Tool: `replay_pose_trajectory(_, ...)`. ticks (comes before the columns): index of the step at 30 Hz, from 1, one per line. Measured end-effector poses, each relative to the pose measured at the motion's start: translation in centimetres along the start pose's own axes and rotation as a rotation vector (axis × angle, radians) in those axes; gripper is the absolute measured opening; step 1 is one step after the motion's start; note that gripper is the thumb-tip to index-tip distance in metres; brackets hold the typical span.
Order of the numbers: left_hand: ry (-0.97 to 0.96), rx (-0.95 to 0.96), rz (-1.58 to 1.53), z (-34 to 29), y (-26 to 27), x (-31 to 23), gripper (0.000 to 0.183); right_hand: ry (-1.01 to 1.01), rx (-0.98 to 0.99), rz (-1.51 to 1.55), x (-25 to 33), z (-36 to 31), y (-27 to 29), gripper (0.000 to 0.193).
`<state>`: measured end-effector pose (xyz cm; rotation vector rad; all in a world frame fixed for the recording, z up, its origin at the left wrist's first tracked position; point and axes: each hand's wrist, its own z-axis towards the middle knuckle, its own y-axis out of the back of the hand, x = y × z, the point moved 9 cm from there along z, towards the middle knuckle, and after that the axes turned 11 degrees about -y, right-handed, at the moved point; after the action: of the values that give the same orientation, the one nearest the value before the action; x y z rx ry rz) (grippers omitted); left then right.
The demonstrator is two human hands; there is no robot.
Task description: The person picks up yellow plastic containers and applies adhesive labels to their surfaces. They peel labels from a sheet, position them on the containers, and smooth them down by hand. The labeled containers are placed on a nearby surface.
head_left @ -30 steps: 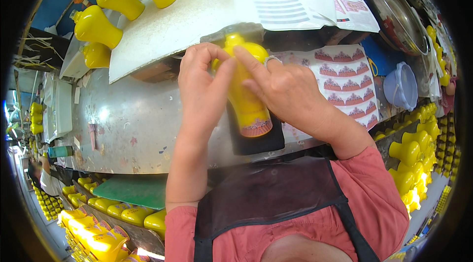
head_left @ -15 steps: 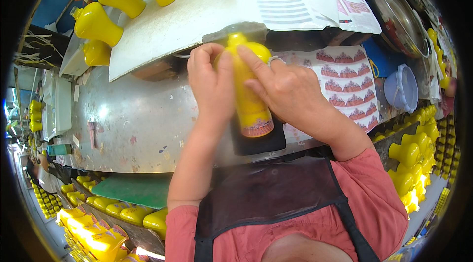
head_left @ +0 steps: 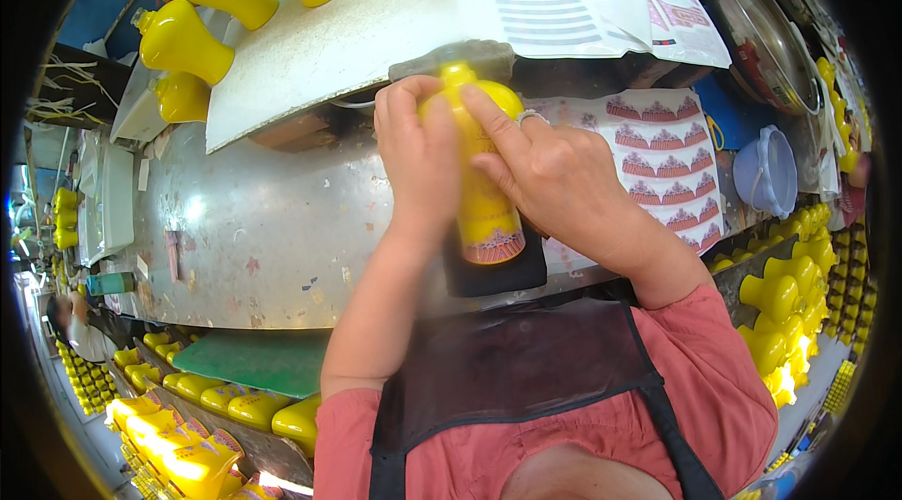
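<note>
A glossy yellow bottle (head_left: 489,204) lies on a black pad (head_left: 474,281), its narrow neck pointing away from me. A pink and purple patterned band runs round its base. My right hand (head_left: 562,166) grips it from the right, index finger stretched along the shoulder, thumb on the front and other fingers hidden behind. My left hand (head_left: 418,148) presses on its upper left side with curled fingers; its thumb is smeared by motion. Beyond the neck lies a grey block (head_left: 470,58).
A sheet of crown-like pink decals (head_left: 662,162) lies right of the bottle. Several yellow bottles (head_left: 188,41) stand at the far left by a white board (head_left: 329,49). A blue bucket (head_left: 766,171) and a metal basin (head_left: 766,21) are at right. More yellow bottles (head_left: 789,293) line the near sides.
My left hand has shifted a little to the right, further over the bottle's upper side. My right hand and the bottle stay nearly in place.
</note>
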<state>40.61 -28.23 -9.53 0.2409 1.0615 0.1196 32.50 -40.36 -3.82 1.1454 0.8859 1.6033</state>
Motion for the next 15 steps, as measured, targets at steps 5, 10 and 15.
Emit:
replay_pose_trajectory(5, 0.143, -0.027, -0.148, -0.8, 0.2, 1.1, 0.030, -0.003, 0.002, 0.007, 0.0, 0.1, 0.1, 0.065)
replay_pose_trajectory(10, -0.170, 0.063, 0.132, -1.1, -0.2, -1.2, 0.033, 0.002, 0.015, 0.004, -0.1, 0.1, 0.0, 0.064)
replay_pose_trajectory(15, -0.164, 0.063, 0.017, -1.0, 0.1, -0.3, 0.036, -0.006, 0.013, 0.006, -0.1, 0.0, 0.0, 0.064)
